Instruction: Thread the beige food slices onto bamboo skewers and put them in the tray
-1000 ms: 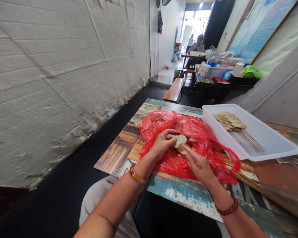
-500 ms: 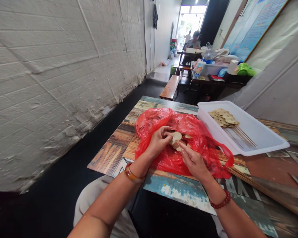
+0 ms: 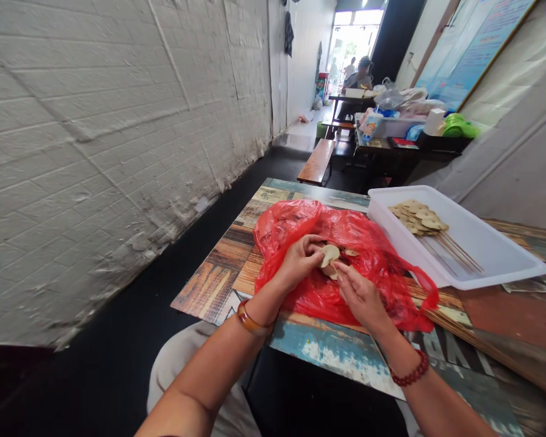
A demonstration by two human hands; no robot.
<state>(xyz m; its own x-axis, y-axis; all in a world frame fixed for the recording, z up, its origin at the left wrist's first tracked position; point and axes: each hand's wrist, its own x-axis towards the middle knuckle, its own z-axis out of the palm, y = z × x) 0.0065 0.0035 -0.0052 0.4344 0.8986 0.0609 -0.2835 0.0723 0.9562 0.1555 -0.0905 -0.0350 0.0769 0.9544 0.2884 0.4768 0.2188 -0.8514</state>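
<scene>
While both hands meet over an opened, crinkled red plastic bag [image 3: 295,221], step in hand looks like bringing stick to slice. Items:

- L hand [image 3: 298,261]: fingertips closed in a narrow pinch on a thin, flat, pale-beige round slice [image 3: 330,255], held over the bag mouth; outline notched or overlapped, can't tell which.
- R hand [image 3: 359,293]: fingers bunched narrow, appar. on a thin tan wooden stick [image 3: 335,267], mostly hidden; tip at or near slice edge, contact unclear.
- Next move (judged): calls for steady L pinch, stick in line w/ slice, light push; thin stock prob. splits if forced.
- Bag: glossy, translucent, limp film; more beige pieces [image 3: 351,252] inside.
- White rectangular plastic tray [image 3: 495,255]: smooth, rimmed, beyond bag to the R; holds overlapping beige discs [image 3: 421,217] w/ slim brown sticks [image 3: 461,252] projecting.
- Worktop [image 3: 218,276]: flat, patchwork wood-print, blue-white worn-paint pattern at near edge.
</scene>
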